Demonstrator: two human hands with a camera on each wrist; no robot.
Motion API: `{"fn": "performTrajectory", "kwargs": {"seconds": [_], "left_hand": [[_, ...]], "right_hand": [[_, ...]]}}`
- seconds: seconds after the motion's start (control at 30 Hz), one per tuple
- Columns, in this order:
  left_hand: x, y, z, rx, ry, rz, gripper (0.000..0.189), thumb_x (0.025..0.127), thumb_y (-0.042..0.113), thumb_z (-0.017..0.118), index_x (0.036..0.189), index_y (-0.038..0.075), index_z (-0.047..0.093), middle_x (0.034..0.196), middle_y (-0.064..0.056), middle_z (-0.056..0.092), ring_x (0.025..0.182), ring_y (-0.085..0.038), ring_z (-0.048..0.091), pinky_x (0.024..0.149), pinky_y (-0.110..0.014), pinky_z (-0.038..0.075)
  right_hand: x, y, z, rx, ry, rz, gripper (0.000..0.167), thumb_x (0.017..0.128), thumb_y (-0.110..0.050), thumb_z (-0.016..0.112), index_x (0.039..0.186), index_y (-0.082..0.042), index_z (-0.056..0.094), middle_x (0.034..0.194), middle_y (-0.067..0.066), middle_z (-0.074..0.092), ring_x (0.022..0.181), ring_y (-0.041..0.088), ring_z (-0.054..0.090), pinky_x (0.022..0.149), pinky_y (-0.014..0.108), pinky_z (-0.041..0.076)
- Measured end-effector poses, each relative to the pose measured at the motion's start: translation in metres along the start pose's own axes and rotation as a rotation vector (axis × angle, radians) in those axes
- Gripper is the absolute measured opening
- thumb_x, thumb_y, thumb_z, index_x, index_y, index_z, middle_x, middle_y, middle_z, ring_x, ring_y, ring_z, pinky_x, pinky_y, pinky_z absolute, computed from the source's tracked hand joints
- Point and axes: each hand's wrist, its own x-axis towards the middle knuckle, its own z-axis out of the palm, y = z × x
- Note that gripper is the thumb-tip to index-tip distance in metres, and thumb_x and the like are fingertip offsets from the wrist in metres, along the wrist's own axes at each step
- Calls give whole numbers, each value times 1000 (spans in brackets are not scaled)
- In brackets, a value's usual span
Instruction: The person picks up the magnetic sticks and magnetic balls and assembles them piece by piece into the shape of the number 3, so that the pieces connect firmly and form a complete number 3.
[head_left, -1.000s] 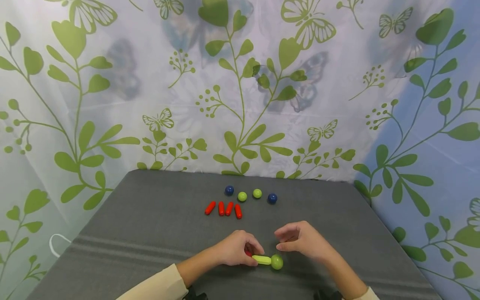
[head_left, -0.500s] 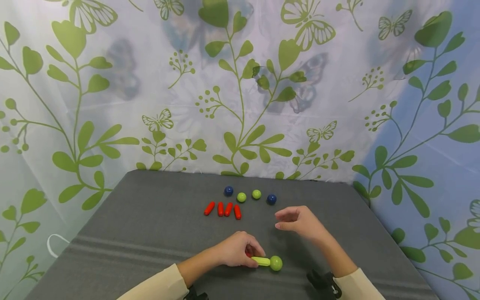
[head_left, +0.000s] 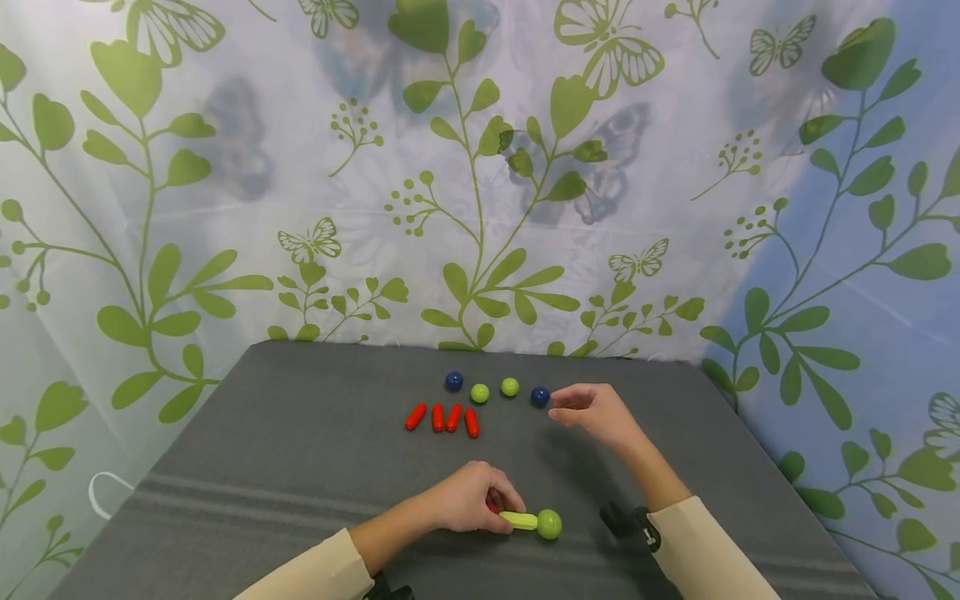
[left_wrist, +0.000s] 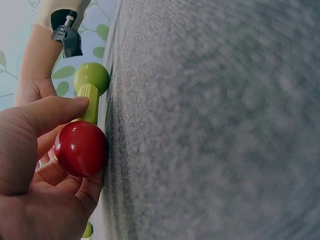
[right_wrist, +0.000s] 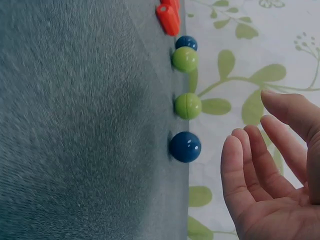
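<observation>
Currently: ridged lime rod (head_left: 519,521) between glossy red ball (left_wrist: 81,149) and green ball (head_left: 549,524), head view's six o'clock.
Left hand (head_left: 472,497), pinching rod; right hand (head_left: 600,414), fingers loose, at glossy navy ball's (head_left: 539,397) three o'clock.

Gloss against matt
Your red ball (left_wrist: 81,149) looks glossy plastic, the green rod (left_wrist: 91,110) ribbed; low in frame, matt grey cloth (head_left: 300,458).

No text, label, brand, number or sign could be read in any of the three views, neither on the balls (head_left: 540,397) and rods (head_left: 472,422) nor on the bench (head_left: 300,450) or curtain (head_left: 360,308).
</observation>
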Motion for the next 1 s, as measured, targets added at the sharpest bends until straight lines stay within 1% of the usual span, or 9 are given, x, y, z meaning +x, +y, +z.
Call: {"fn": "performTrajectory", "kwargs": {"seconds": [0.1,0.23,0.37,0.43,0.57,0.7,0.77,0.9,1.0], "left_hand": [[0,0,-1,-2,0,-6,21,83,8,85,102,14,81,91,5,73,77,4,61,73,-15,54],[-1,2,-1,-9,2,-17,20,83,7,85,101,14,82,91,6,73,77,4,62,73,-15,53],[-2,3,-1,-11,3,-29,19,83,7,84,101,14,81,91,6,73,78,4,62,73,-15,53],[-2,4,-2,-11,2,-34,19,83,7,84,101,14,82,90,6,73,77,4,62,73,-15,53],[-2,4,-1,-10,1,-27,19,83,7,84,101,13,81,90,6,73,77,5,62,73,-15,54],[-1,3,0,-19,-3,-15,20,83,7,84,102,12,81,91,4,74,77,5,62,73,-15,54],[-1,3,0,-24,-4,-10,20,83,7,84,102,12,81,91,3,74,77,4,62,73,-16,54],[-1,2,-1,-16,-4,-1,20,82,7,85,102,12,81,91,2,74,77,4,62,73,-15,53],[-2,4,-1,-8,-5,0,20,82,7,85,102,12,81,91,2,74,77,4,62,73,-15,53]], "right_hand": [[6,3,0,-7,10,-4,39,90,-25,80,122,-4,73,110,8,77,102,37,71,94,56,55],[15,8,1,-18,27,-7,41,89,-27,81,123,-4,72,110,9,76,98,33,72,92,53,57],[24,10,7,-13,5,-24,40,90,-25,80,123,-2,72,111,11,76,98,29,74,88,49,59],[28,9,12,-11,-9,-26,40,90,-24,81,122,-2,73,110,10,76,97,27,74,87,47,60],[31,2,24,-17,-65,-29,40,89,-24,81,122,-2,73,107,8,76,96,28,74,86,46,61],[36,-5,35,-37,-161,-48,42,89,-23,81,123,0,72,106,8,76,94,33,74,84,44,61],[39,-8,42,-45,-209,-50,43,88,-24,82,123,-1,72,107,7,76,93,33,74,83,43,61],[46,-18,54,-50,-281,-50,42,88,-23,82,123,-2,73,113,11,76,94,30,75,81,41,62],[52,-25,64,-79,-323,-66,40,88,-22,82,122,-4,74,113,12,76,92,27,75,79,39,62]]}}
